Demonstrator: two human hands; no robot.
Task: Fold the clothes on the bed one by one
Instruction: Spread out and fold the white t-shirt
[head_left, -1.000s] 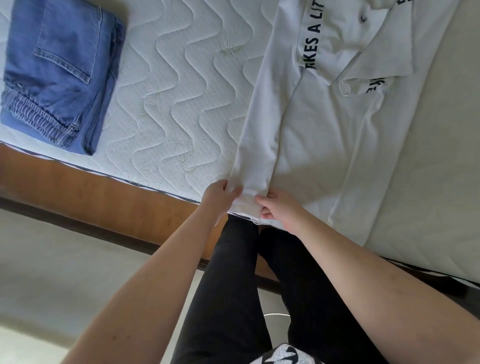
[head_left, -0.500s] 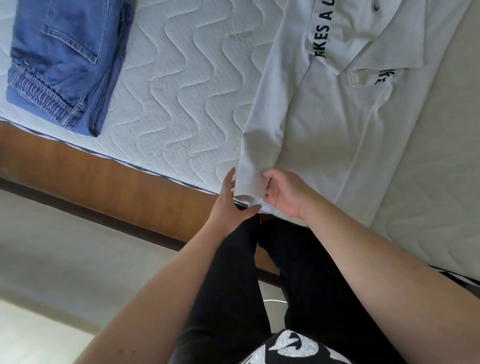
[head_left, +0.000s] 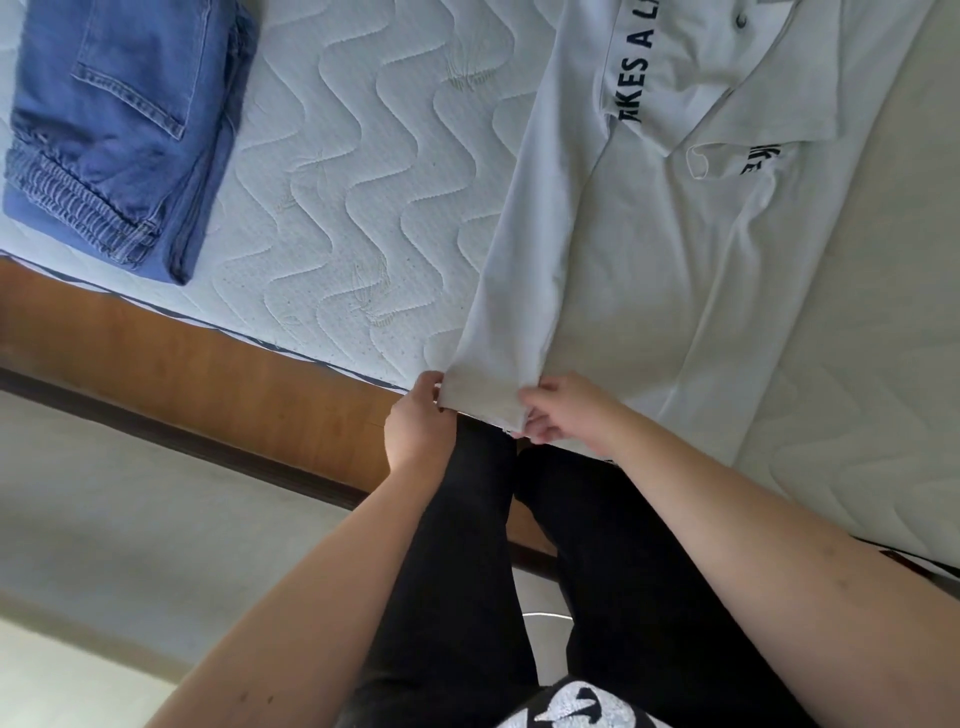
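While the white shirt (head_left: 649, 270) lies spread on the bed (head_left: 337, 171), its folded-over side panel reaches the near edge, where both hands take it. Left hand (head_left: 418, 421) pinches the hem's outer corner; right hand (head_left: 563, 410) curls its grip round the inner corner. Folded blue jeans (head_left: 119, 124) lie well apart from the shirt.
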